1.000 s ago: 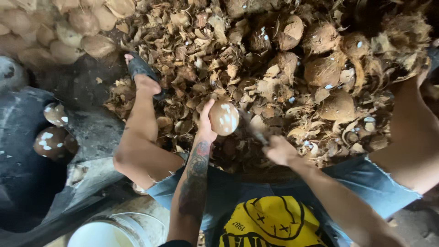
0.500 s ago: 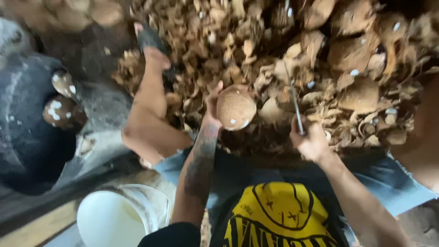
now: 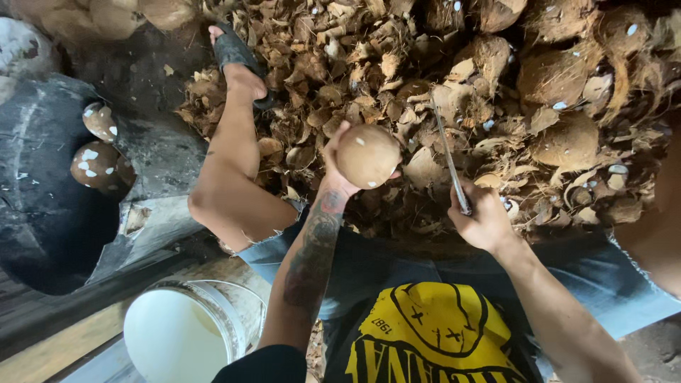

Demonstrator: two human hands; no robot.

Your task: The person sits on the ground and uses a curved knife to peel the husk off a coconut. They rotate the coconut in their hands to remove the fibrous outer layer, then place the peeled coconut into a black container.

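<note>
Husk pile (image 3: pixel 369 71) behind; L hand (image 3: pixel 340 174) grips coconut (image 3: pixel 367 156), R hand (image 3: pixel 484 221) grips knife (image 3: pixel 448 157).

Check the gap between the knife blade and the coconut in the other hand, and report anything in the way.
Nothing visible stands between them. The left hand holds the coconut up; the right hand grips the knife, blade raised to the coconut's right. Only the husk pile lies behind, below the gap.

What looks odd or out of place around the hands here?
Nothing stands out. The left hand holds a round, brown peeled coconut, the right hand a long metal blade, above a heap of brown husk scraps. A white bucket stands upright.
</note>
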